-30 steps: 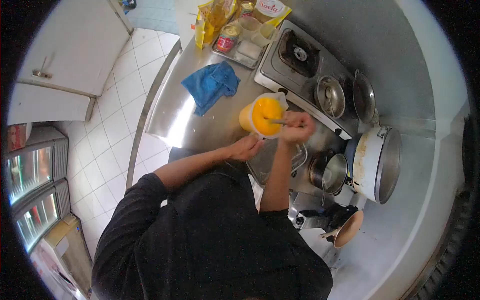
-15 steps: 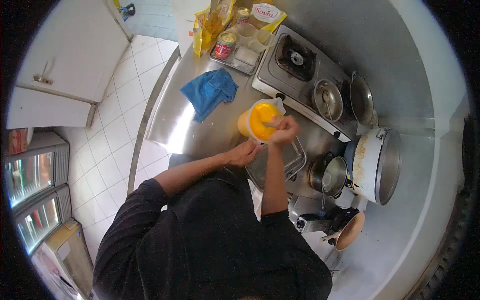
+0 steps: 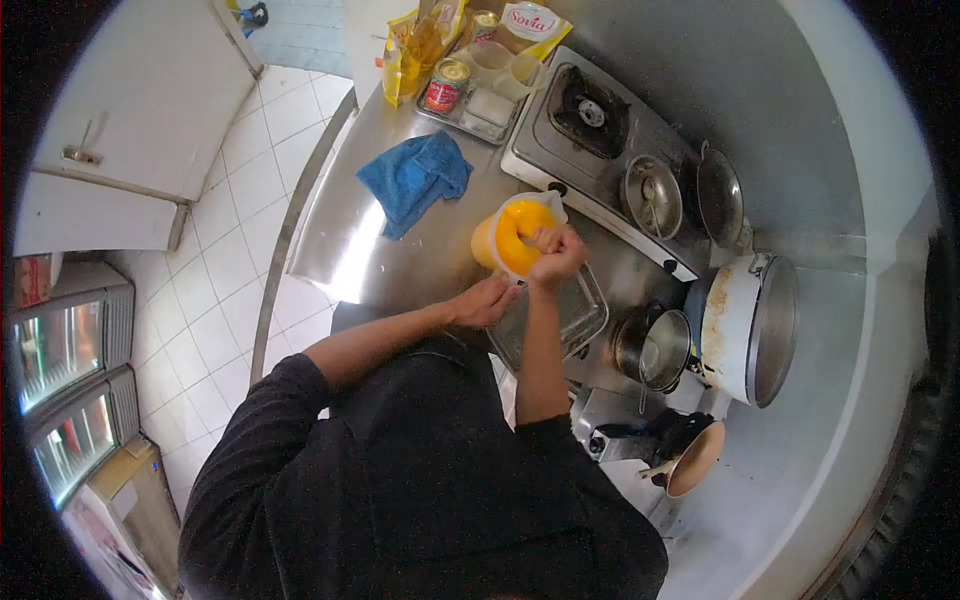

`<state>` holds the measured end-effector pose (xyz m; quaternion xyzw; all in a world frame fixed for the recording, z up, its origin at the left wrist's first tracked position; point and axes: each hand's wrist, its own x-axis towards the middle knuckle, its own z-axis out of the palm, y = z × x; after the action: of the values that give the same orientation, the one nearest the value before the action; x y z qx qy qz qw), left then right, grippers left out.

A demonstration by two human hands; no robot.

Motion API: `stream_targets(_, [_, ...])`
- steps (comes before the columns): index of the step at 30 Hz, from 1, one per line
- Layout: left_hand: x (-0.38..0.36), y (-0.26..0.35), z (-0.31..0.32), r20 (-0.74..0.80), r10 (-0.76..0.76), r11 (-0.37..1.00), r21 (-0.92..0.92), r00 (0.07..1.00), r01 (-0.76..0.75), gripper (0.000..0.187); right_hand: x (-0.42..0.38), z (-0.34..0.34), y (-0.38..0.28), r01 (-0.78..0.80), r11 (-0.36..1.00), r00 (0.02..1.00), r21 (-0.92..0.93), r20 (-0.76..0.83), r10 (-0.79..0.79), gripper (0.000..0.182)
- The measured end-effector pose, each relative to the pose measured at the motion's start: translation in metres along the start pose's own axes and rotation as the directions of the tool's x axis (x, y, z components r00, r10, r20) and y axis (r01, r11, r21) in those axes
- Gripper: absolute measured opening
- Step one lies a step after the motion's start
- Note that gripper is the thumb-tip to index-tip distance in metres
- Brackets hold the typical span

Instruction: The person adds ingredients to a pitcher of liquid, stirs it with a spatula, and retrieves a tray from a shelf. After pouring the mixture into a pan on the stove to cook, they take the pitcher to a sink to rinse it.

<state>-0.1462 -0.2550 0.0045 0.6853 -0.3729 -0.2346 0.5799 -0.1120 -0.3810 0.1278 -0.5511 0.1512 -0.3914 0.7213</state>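
Note:
A translucent measuring jug (image 3: 482, 246) stands on the steel counter, its spout towards the stove. Bright yellow-orange liquid (image 3: 512, 243), like beaten egg, shows inside it. My left hand (image 3: 486, 302) is closed on the jug's handle at the side nearest me. Over the rim, my right hand (image 3: 560, 258) is closed in a fist around a thin utensil dipped in the liquid. Most of that utensil is hidden by the fingers, so its kind cannot be made out. Under my right wrist lies a clear rectangular glass dish (image 3: 590, 312).
A blue cloth (image 3: 415, 182) lies left of the jug. Behind it, a tray (image 3: 462, 124) carries a can (image 3: 447, 86) and plastic cups. A gas stove (image 3: 540, 165) with a pan (image 3: 653, 197) is at the right. Nearer me stand a saucepan (image 3: 664, 350) and a large pot (image 3: 728, 325).
My right hand has shifted slightly within the jug's mouth, and the utensil's visible part is now mostly covered. My left hand keeps its hold. The whole view has shifted slightly.

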Motion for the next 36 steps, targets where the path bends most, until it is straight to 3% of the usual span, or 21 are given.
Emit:
stream_targets(1, [0.001,0.003,-0.004,0.011,-0.020,1.000,-0.011,1.000,0.020,0.039,0.000,-0.005,0.014,-0.061,0.997,0.995,-0.043,0.071,0.064,0.037])
stream_targets(4, [0.001,0.030,-0.017,0.092,-0.152,0.983,-0.094,0.984,0.160,0.038,0.016,-0.004,-0.036,-0.064,0.973,0.995,0.221,0.093,0.044,0.037])
stream_targets(7, [0.001,0.016,-0.007,0.019,-0.045,0.998,-0.046,0.999,0.046,0.037,0.005,-0.005,0.005,0.098,0.988,0.971,-0.115,-0.205,-0.120,0.032])
stream_targets(8, [0.001,0.021,-0.009,0.013,-0.021,0.999,-0.040,1.000,0.022,0.037,-0.001,-0.005,0.017,0.042,0.995,0.999,-0.086,0.005,-0.042,0.031])
stream_targets(11, [-0.003,0.027,-0.015,0.066,-0.061,0.994,-0.082,0.996,0.067,0.035,0.018,-0.015,-0.003,-0.016,0.998,0.995,0.055,0.094,0.011,0.032])
stream_targets(12, [-0.004,0.025,-0.011,0.098,-0.098,0.988,-0.108,0.990,0.108,0.034,0.021,-0.003,-0.033,-0.079,0.961,0.997,0.266,0.023,0.076,0.034])
stream_targets(15, [0.002,0.011,-0.004,0.013,0.000,0.998,-0.066,1.000,0.001,0.033,0.009,-0.008,-0.010,0.079,0.997,0.984,0.019,-0.163,-0.075,0.035])
stream_targets(16, [0.004,0.013,-0.008,0.056,-0.012,0.999,-0.032,0.998,0.014,0.032,-0.006,-0.004,0.013,0.057,0.976,0.986,-0.212,-0.142,-0.088,0.035])
stream_targets(17, [0.007,0.022,-0.015,0.100,-0.025,1.000,0.002,0.995,0.025,0.033,-0.002,-0.002,0.010,0.043,0.987,0.992,-0.152,-0.111,-0.060,0.035])
stream_targets(19, [0.008,0.035,-0.032,0.337,-0.230,0.973,0.102,0.913,0.208,0.042,0.003,0.002,0.004,-0.005,1.000,0.999,-0.030,-0.040,0.004,0.037])
stream_targets(21, [-0.001,0.030,-0.015,0.135,-0.071,0.995,-0.061,0.988,0.080,0.034,0.003,-0.010,-0.016,-0.004,0.996,0.999,0.089,-0.033,0.007,0.036])
stream_targets(23, [0.005,0.033,-0.019,0.058,-0.031,0.997,-0.075,0.998,0.035,0.034,0.017,-0.009,-0.027,0.009,0.972,1.000,0.233,0.002,-0.010,0.035])
stream_targets(24, [0.004,0.033,-0.023,0.115,-0.075,0.996,-0.029,0.991,0.079,0.034,0.003,0.006,-0.003,0.032,0.993,0.971,-0.112,-0.230,-0.057,0.035])
stream_targets(25, [0.003,0.034,-0.025,0.177,-0.121,0.993,0.017,0.977,0.120,0.035,0.005,0.002,-0.001,-0.009,0.997,0.989,-0.072,-0.146,-0.001,0.035])
stream_targets(27, [0.006,0.031,-0.022,0.057,-0.037,0.998,-0.052,0.998,0.040,0.036,0.013,-0.009,0.002,-0.107,0.994,0.994,-0.002,0.033,0.107,0.035])
stream_targets(28, [0.002,0.031,-0.016,0.001,-0.005,0.995,-0.095,1.000,0.005,0.036,0.012,-0.009,-0.016,-0.065,0.997,0.998,0.052,0.025,0.064,0.035])
stream_targets(30, [0.003,0.029,-0.015,0.075,-0.081,0.990,-0.111,0.994,0.089,0.037,0.021,0.011,-0.058,0.023,0.986,0.999,0.166,0.023,-0.027,0.036])
stream_targets(31, [0.003,0.028,-0.017,0.110,-0.118,0.985,-0.113,0.987,0.130,0.037,0.014,0.005,-0.036,0.090,0.996,0.996,-0.028,-0.022,-0.091,0.035])
stream_targets(33, [0.002,0.021,-0.017,0.124,-0.092,0.993,-0.065,0.988,0.101,0.038,-0.005,-0.007,0.026,0.199,0.893,0.966,-0.405,-0.073,-0.248,0.034])
stream_targets(34, [0.001,0.018,-0.016,0.135,-0.079,0.995,-0.042,0.988,0.086,0.038,-0.010,-0.005,0.018,-0.067,0.998,0.987,0.007,0.150,0.065,0.032])
stream_targets(36, [0.004,0.018,-0.020,0.109,-0.076,0.995,-0.056,0.991,0.083,0.039,0.013,0.005,-0.012,-0.012,0.999,1.000,-0.049,0.027,0.013,0.032])
